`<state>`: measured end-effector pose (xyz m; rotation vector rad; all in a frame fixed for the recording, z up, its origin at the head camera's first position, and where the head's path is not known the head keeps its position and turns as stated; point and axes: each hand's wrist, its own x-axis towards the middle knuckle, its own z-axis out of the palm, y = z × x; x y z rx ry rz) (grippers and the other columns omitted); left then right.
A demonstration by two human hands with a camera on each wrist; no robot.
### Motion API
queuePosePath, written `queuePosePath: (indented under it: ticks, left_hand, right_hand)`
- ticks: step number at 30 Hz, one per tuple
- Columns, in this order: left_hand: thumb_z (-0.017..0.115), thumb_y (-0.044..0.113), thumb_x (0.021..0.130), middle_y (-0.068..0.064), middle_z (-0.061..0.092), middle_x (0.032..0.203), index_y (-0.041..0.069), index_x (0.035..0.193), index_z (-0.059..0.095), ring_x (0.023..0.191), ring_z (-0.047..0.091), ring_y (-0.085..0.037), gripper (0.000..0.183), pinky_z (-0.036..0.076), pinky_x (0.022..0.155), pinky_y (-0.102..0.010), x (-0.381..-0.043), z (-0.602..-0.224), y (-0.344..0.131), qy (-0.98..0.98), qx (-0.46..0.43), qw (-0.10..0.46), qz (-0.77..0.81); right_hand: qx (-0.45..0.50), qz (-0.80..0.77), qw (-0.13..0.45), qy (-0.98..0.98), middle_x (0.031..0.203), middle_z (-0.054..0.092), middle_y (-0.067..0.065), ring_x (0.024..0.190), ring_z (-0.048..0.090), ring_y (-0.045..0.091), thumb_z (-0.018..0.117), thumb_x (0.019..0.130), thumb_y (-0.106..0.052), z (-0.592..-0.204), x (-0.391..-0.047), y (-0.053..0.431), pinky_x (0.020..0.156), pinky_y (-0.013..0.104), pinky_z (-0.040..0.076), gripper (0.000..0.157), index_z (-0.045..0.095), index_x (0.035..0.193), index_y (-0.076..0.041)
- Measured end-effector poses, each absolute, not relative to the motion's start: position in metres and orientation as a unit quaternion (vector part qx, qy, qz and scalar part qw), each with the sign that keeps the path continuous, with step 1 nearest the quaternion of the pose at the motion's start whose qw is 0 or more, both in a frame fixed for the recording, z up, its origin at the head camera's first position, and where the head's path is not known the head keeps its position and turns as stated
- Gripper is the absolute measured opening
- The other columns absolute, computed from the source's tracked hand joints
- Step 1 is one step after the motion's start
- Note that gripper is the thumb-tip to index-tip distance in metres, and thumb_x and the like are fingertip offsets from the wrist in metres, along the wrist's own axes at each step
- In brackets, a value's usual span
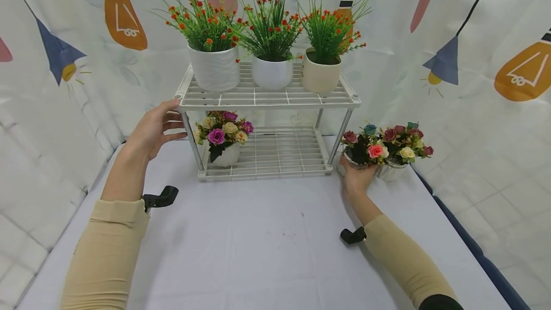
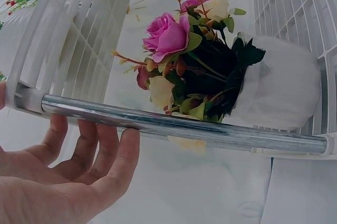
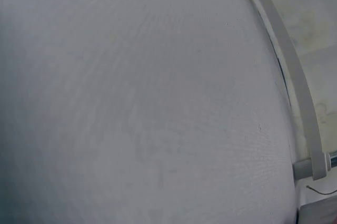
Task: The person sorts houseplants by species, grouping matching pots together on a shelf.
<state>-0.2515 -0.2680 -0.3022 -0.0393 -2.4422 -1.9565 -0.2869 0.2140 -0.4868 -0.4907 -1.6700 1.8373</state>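
Observation:
A white two-tier wire rack (image 1: 269,107) with metal posts stands on the table. My left hand (image 1: 152,130) holds its top left corner, thumb at the shelf's edge and fingers bent against the front left post (image 2: 184,124). To the right of the rack, my right hand (image 1: 359,178) grips a potted bunch of artificial roses (image 1: 366,149) low at its pot. Beside it, a second rose pot (image 1: 391,171) overlaps the held one in the head view. On the lower tier, at the left, sits a white pot (image 2: 281,84) with purple and cream roses. The right wrist view does not show my right hand.
On the top tier stand a ribbed white pot (image 1: 215,71), a smooth white pot (image 1: 272,73) and a cream pot (image 1: 322,73), all with tall grass and small red flowers. A white cloth (image 1: 258,243) covers the table. Behind hangs a printed curtain (image 1: 387,71).

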Motion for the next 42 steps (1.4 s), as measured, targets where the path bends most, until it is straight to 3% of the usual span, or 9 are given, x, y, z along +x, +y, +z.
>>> queuePosePath:
  ticks: [4,10,19,21,26,42]
  left_hand:
    - [0.042,0.064,0.103,-0.006,0.048,0.123,0.017,0.134,0.052,0.112,0.052,-0.021,0.057,0.053,0.09,-0.035,-0.252,-0.302,-0.268,-0.78,-0.012,0.006,-0.625]
    - [0.043,0.064,0.103,-0.005,0.048,0.123,0.016,0.135,0.051,0.112,0.052,-0.02,0.058,0.053,0.09,-0.035,-0.253,-0.303,-0.268,-0.779,-0.011,0.004,-0.626]
    - [0.043,0.064,0.103,-0.006,0.048,0.124,0.018,0.136,0.05,0.112,0.052,-0.021,0.057,0.054,0.089,-0.033,-0.252,-0.302,-0.269,-0.779,-0.013,0.004,-0.627]
    - [0.043,0.064,0.103,-0.006,0.048,0.124,0.018,0.136,0.05,0.112,0.052,-0.02,0.057,0.053,0.089,-0.034,-0.252,-0.303,-0.269,-0.778,-0.014,0.004,-0.628]
    - [0.042,0.063,0.104,-0.005,0.047,0.123,0.015,0.139,0.05,0.111,0.052,-0.021,0.06,0.053,0.089,-0.034,-0.254,-0.304,-0.27,-0.779,-0.016,0.006,-0.627]
    - [0.043,0.064,0.103,-0.004,0.047,0.123,0.021,0.135,0.051,0.112,0.052,-0.02,0.054,0.051,0.093,-0.037,-0.255,-0.304,-0.27,-0.777,-0.013,0.005,-0.63]
  right_hand:
    - [-0.178,0.706,0.295,-0.619,0.163,0.03,0.0,0.149,0.025,0.01,0.09,0.08,-0.007,-0.484,-0.279,0.215,0.117,0.016,0.017,0.112,0.014,0.162,-0.016]
    - [-0.174,0.713,0.275,-0.62,0.162,0.033,0.009,0.15,0.028,0.019,0.087,0.081,0.0,-0.465,-0.259,0.21,0.119,0.021,0.019,0.104,0.018,0.159,-0.008]
    - [-0.162,0.701,0.253,-0.647,0.165,0.028,0.005,0.151,0.024,0.016,0.087,0.084,-0.01,-0.464,-0.244,0.215,0.12,0.023,0.016,0.108,0.012,0.162,-0.016]
    - [-0.158,0.698,0.25,-0.652,0.164,0.028,0.002,0.149,0.025,0.014,0.088,0.084,-0.014,-0.466,-0.24,0.216,0.12,0.023,0.018,0.108,0.013,0.162,-0.019]
    - [-0.16,0.694,0.234,-0.662,0.16,0.032,0.004,0.145,0.03,0.016,0.089,0.084,-0.019,-0.458,-0.224,0.208,0.12,0.029,0.025,0.102,0.02,0.159,-0.015]
    - [-0.055,0.701,0.159,-0.693,0.152,0.037,0.009,0.139,0.038,0.023,0.089,0.084,-0.015,-0.437,-0.203,0.152,0.109,0.042,0.045,0.095,0.027,0.156,-0.014]
